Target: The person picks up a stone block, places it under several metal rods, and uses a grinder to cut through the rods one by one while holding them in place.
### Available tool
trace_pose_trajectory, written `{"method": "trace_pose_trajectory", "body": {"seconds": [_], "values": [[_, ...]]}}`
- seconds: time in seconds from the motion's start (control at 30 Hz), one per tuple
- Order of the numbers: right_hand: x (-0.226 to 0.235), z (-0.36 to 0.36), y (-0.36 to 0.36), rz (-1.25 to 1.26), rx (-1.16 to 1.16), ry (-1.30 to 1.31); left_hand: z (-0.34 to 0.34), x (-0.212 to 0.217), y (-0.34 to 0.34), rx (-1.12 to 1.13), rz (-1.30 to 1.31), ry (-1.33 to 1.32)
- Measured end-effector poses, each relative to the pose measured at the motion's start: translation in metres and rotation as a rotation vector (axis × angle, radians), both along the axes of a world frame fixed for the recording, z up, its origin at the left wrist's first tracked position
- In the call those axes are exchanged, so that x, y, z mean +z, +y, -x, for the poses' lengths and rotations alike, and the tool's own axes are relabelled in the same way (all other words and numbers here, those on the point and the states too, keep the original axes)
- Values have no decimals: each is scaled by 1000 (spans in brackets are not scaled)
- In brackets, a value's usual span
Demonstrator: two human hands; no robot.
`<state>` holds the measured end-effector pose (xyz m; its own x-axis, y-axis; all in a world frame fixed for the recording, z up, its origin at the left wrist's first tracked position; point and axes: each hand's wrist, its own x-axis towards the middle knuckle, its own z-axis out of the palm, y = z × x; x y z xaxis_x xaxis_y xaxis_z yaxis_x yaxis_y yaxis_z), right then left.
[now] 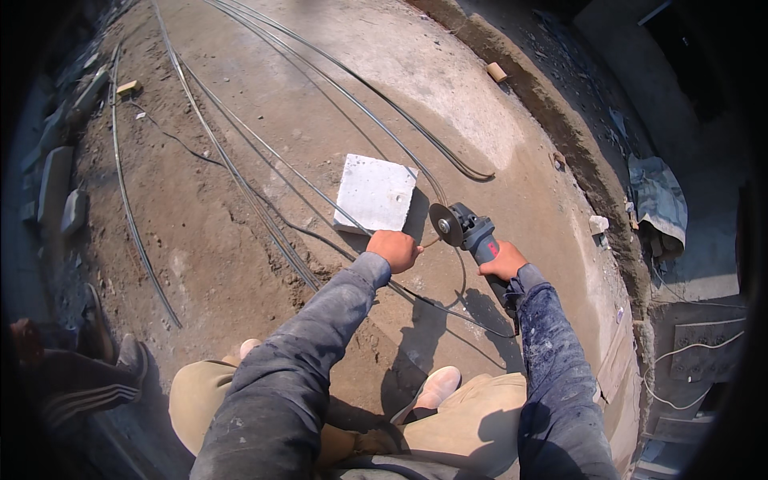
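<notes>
Right hand [504, 262] clamped on angle grinder [474, 232] body, disc facing left. Left hand [395, 248] closed on thin steel rod [320, 196] beside concrete block [375, 193]. Rod runs diagonally up-left, away from hands; disc just right of left hand, apart.

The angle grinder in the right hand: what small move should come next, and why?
Probably lower the angle grinder slightly, bringing its disc onto the thin steel rod. The left hand seems to pin that rod beside the white block, and the right hand holds the disc just above it.
</notes>
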<state>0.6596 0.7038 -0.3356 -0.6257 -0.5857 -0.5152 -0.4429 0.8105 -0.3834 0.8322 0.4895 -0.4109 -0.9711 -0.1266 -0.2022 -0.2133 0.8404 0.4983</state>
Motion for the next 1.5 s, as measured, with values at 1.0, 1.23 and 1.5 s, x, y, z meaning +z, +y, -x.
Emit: {"method": "trace_pose_trajectory", "body": {"seconds": [1.0,1.23,1.5], "values": [[-1,-4,3,32,5,-1,-4,-3,2,9,3,17],[-2,-2,20,40,5,-13,-1,-8,2,3,16,16],[-2,-1,13,4,-1,-23,-1,-8,3,8,2,26]]}}
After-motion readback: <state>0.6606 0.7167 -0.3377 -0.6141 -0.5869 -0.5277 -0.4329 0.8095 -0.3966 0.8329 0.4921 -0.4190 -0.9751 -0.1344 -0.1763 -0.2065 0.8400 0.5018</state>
